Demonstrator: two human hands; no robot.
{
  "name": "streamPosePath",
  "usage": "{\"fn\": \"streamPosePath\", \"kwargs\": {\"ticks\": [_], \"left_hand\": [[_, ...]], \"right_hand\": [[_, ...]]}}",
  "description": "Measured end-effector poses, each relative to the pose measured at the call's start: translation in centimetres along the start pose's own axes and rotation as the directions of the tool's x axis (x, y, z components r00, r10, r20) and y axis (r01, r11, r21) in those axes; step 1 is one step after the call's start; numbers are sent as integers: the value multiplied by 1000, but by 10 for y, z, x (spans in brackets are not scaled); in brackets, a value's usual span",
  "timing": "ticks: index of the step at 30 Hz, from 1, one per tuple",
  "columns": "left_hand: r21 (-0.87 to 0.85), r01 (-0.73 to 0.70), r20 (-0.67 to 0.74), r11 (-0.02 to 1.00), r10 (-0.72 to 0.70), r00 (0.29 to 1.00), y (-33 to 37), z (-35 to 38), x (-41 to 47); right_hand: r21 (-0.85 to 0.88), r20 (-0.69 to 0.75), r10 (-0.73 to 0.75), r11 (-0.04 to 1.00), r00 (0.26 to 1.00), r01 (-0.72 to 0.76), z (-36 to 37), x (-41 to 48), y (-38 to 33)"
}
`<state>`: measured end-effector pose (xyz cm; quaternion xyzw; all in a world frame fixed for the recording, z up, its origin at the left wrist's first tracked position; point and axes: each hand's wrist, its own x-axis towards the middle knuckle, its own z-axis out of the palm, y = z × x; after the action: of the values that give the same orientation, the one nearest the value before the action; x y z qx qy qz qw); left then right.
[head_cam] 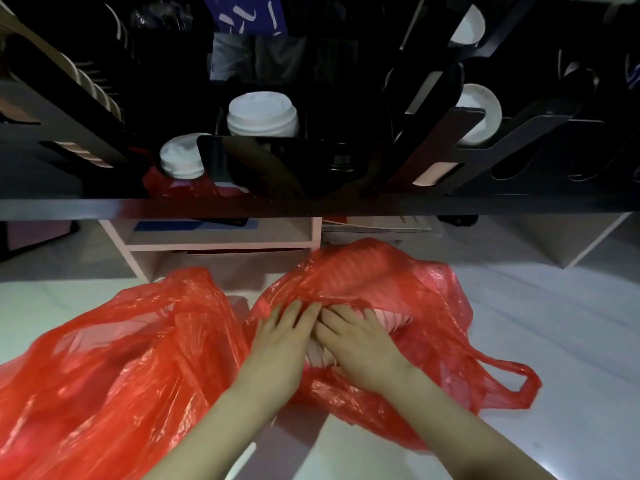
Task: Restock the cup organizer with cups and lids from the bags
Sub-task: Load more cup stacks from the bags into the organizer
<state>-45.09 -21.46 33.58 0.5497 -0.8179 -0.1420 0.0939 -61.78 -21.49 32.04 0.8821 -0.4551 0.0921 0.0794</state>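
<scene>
Pale surface [554, 323] under the dark cup organizer [450, 140]. Left bag [114, 358] lies untouched. Right bag [398, 282]: left hand [280, 341], fingers straight, at its mouth; right hand [360, 344] draped over the cup stack [394, 320], apparently lying crosswise, rightward. Grip: cannot tell.

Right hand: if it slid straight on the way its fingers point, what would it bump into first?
The right hand would likely meet the left hand first, fingertips nearly touching; beyond lies the rim of the red bag.
</scene>
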Motion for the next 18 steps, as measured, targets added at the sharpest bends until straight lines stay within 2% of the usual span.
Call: {"fn": "streamPosePath", "kwargs": {"ticks": [3,5,8,12,18], "left_hand": [[42,-30,-33,999,32,999,-17,-9,1],[103,-56,-6,993,57,998,-26,-15,2],[107,-84,12,991,84,996,-30,-21,1],[118,-101,-50,988,107,993,-28,-23,-5],[96,-140,-154,985,154,976,-32,-29,-19]], "right_hand": [[6,16,42,999,999,-42,-6,-2,3],[16,56,82,996,995,-83,-10,-4,6],[-28,105,97,995,990,-95,-15,-5,12],[-81,168,120,991,978,-108,-16,-7,16],[-44,181,158,987,971,-152,-12,-5,19]]}}
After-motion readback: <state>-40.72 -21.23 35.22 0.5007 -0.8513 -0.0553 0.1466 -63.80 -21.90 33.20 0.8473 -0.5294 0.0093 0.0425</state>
